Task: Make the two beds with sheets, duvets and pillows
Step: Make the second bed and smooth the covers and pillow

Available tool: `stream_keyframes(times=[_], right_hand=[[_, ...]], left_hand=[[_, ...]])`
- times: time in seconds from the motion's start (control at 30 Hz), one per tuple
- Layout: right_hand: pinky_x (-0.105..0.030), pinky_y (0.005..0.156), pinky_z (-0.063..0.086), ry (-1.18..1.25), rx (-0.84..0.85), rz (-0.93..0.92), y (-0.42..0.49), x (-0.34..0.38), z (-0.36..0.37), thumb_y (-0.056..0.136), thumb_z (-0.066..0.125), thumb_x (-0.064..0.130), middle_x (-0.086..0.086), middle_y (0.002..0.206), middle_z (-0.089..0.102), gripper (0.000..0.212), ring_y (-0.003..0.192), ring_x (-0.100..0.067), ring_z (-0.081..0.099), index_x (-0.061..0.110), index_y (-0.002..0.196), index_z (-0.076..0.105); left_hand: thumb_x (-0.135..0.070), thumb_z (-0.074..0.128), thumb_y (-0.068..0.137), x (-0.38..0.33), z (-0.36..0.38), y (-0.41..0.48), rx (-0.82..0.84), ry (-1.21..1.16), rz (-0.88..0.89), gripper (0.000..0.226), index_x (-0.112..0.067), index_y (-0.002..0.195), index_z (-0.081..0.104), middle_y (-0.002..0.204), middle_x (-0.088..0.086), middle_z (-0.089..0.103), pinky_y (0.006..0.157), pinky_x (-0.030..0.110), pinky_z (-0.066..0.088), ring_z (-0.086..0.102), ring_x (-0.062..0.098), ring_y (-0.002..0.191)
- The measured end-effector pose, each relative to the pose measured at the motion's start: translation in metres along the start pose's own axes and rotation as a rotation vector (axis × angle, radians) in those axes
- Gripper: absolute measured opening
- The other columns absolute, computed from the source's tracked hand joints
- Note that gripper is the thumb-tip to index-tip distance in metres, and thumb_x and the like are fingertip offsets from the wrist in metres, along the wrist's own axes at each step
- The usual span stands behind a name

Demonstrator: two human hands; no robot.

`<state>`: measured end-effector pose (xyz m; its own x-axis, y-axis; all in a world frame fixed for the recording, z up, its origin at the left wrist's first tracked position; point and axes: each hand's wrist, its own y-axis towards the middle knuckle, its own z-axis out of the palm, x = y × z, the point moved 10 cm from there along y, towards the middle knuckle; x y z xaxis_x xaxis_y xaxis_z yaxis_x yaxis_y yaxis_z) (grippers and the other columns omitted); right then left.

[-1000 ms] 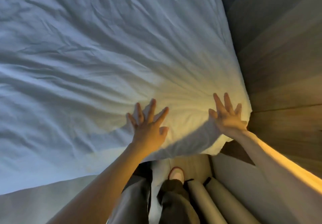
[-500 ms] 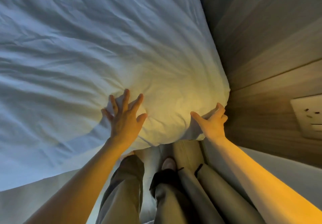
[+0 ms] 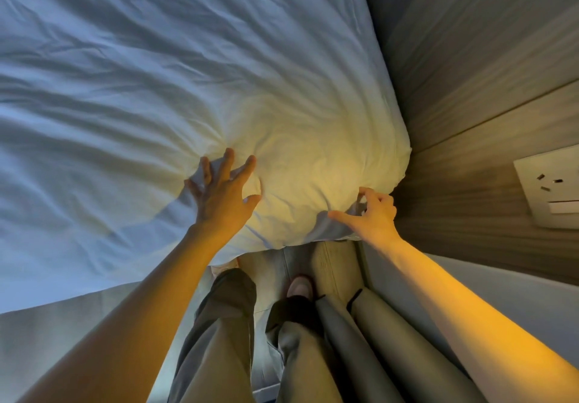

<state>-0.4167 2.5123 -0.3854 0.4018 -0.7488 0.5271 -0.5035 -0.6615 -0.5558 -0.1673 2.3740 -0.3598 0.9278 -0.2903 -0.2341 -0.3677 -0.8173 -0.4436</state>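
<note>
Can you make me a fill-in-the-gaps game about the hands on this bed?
1. The right hand grips the duvet at its ____.
2. The left hand presses on top of it with its fingers ____ wide.
3. On the wooden wall at the right is a white plug ____.
Missing words: corner, spread, socket.

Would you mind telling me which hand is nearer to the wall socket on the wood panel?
Right. The right hand is at the corner of the duvet, close to the wall socket; the left hand presses the duvet farther left, away from it.
</note>
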Motion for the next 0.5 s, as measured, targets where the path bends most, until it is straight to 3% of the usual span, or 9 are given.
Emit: stream_keyframes(times=[0.07, 0.13, 0.27, 0.37, 0.5], right_hand=[[-0.043, 0.110, 0.034, 0.012, -0.034, -0.013, 0.001, 0.000, -0.004, 0.069, 0.084, 0.041, -0.013, 0.149, 0.022, 0.067, 0.136, -0.032, 0.023, 0.015, 0.123, 0.053], [-0.044, 0.110, 0.035, 0.068, -0.069, -0.044, 0.003, 0.000, -0.007, 0.067, 0.087, 0.034, -0.012, 0.148, 0.022, 0.066, 0.136, -0.030, 0.025, 0.013, 0.117, 0.050], [-0.032, 0.104, 0.037, 0.336, -0.226, 0.048, 0.013, -0.016, -0.016, 0.061, 0.092, 0.020, -0.008, 0.144, 0.029, 0.098, 0.132, -0.022, 0.032, 0.016, 0.135, 0.027], [-0.033, 0.103, 0.039, 0.446, -0.268, 0.069, 0.017, -0.026, -0.012, 0.058, 0.093, 0.021, -0.009, 0.146, 0.031, 0.112, 0.131, -0.023, 0.037, 0.021, 0.139, 0.016], [-0.033, 0.094, 0.047, 0.417, -0.179, 0.027, 0.011, -0.030, 0.010, 0.059, 0.093, 0.022, -0.010, 0.136, 0.046, 0.120, 0.116, -0.022, 0.052, 0.023, 0.143, 0.007]], left_hand=[[-0.050, 0.051, 0.095, 0.000, 0.003, -0.004, 0.009, 0.011, -0.003, 0.074, -0.038, 0.154, 0.009, 0.163, 0.001, -0.008, 0.112, 0.069, 0.006, -0.014, 0.040, 0.147], [-0.050, 0.052, 0.094, -0.001, 0.005, -0.005, 0.009, 0.010, -0.003, 0.075, -0.039, 0.153, 0.008, 0.163, 0.000, -0.009, 0.112, 0.070, 0.005, -0.014, 0.039, 0.147], [-0.051, 0.050, 0.094, 0.002, 0.008, -0.006, -0.037, 0.008, 0.004, 0.075, -0.039, 0.153, 0.006, 0.163, 0.000, -0.009, 0.111, 0.069, 0.002, -0.015, 0.039, 0.147], [-0.054, 0.049, 0.092, 0.002, 0.009, -0.007, -0.100, 0.016, 0.028, 0.076, -0.036, 0.154, 0.008, 0.163, 0.003, -0.005, 0.111, 0.069, 0.000, -0.013, 0.041, 0.147], [-0.053, 0.054, 0.090, 0.001, 0.009, -0.006, -0.178, 0.017, 0.067, 0.075, -0.032, 0.153, 0.019, 0.163, 0.007, 0.008, 0.108, 0.073, 0.006, -0.003, 0.045, 0.147]])
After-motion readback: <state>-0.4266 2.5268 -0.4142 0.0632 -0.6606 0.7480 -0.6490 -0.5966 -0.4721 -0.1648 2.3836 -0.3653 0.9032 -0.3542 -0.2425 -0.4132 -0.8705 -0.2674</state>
